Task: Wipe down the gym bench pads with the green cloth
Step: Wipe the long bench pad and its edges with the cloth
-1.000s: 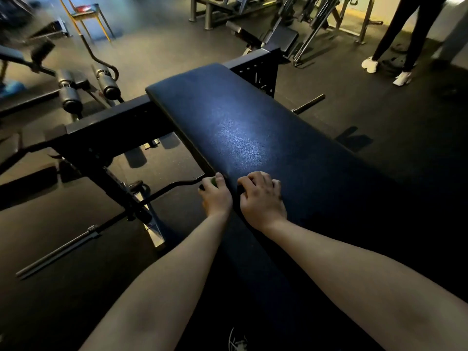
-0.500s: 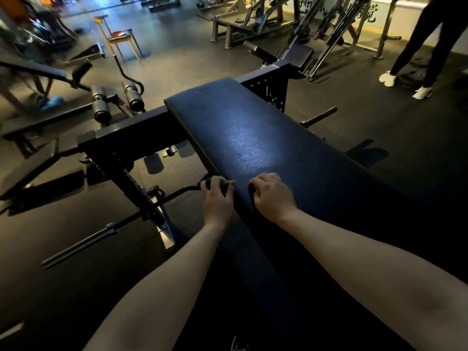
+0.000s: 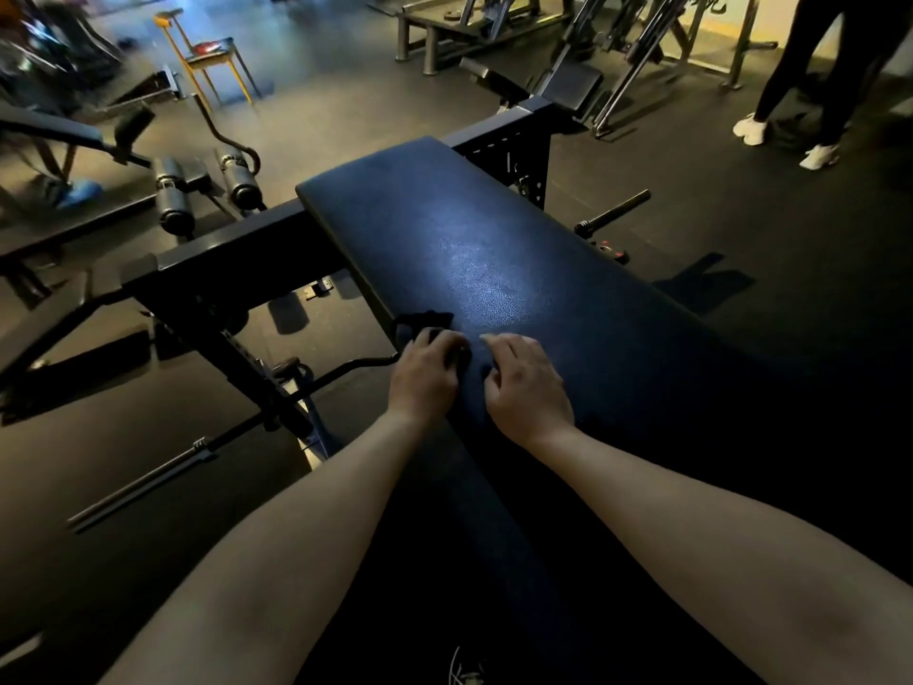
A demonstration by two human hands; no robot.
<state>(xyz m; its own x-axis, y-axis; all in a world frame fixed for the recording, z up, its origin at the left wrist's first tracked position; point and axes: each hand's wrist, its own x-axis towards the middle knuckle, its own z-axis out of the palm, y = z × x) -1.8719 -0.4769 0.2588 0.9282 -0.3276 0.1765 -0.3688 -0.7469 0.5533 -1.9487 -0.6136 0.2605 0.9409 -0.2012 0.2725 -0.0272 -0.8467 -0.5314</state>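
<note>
The left hand (image 3: 424,373) bunches the green cloth (image 3: 425,322); the right hand (image 3: 526,383), fingers curled and empty, rests just beside that grip on the pad (image 3: 494,249). Better flatten the cloth and sweep beyond the grip.

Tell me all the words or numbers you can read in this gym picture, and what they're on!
None can be read.
Dark marks on the pale wall at the top right: cut off, too blurred.
White marks on the dark shoe at the bottom edge: unreadable.
The long dark padded bench shows no writing.
</note>
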